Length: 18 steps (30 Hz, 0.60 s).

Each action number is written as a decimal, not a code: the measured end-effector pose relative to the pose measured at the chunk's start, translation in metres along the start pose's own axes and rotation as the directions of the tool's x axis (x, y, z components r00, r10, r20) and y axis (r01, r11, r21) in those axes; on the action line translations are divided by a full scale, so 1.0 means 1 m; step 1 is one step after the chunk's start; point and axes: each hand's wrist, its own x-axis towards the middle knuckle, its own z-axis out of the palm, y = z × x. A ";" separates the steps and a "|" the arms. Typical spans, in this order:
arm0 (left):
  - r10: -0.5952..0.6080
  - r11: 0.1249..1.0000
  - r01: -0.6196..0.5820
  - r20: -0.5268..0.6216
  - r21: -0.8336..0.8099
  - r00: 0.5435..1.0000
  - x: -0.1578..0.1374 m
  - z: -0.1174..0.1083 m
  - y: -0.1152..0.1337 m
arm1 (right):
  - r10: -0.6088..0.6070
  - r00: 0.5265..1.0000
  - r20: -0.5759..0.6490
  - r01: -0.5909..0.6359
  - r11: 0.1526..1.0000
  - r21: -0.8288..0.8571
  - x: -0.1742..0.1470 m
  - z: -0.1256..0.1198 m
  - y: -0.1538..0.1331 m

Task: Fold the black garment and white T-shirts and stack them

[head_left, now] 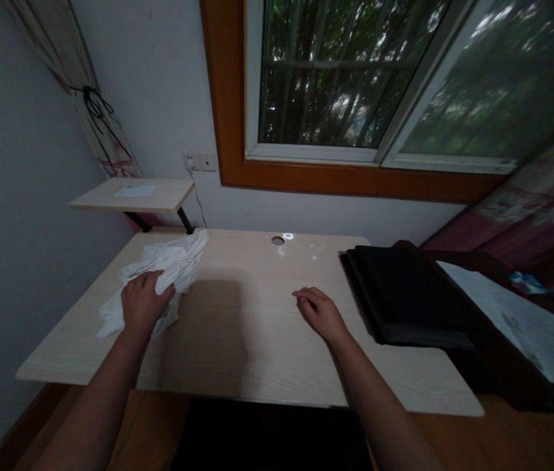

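A crumpled white cloth [178, 261] lies spread in loose folds on the left part of the pale wooden desk [277, 327]. My left hand [145, 304] presses down on it, fingers and thumb closed around a bunch of the fabric. Part of the cloth is hidden beneath the palm. Well to the right, my right hand [320, 311] rests on the desktop with its fingers loosely curled in and held together. Nothing shows in it.
A small raised shelf [169, 193] on black legs carries a white paper [135, 191] at the back left. Black flat cases [404, 294] are stacked at the desk's right edge. A round cable hole [277, 241] lies near the back edge, below the window [335, 78].
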 end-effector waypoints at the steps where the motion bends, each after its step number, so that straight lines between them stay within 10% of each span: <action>1: 0.024 0.999 -0.024 -0.002 -0.026 1.000 -0.001 0.002 0.001 | 0.002 1.000 0.001 -0.002 1.000 -0.001 0.000 0.000 0.000; 18: 0.187 0.806 -0.118 0.059 -0.580 0.981 -0.012 0.013 0.083 | -0.042 0.998 0.041 0.045 0.996 -0.075 -0.001 0.004 -0.010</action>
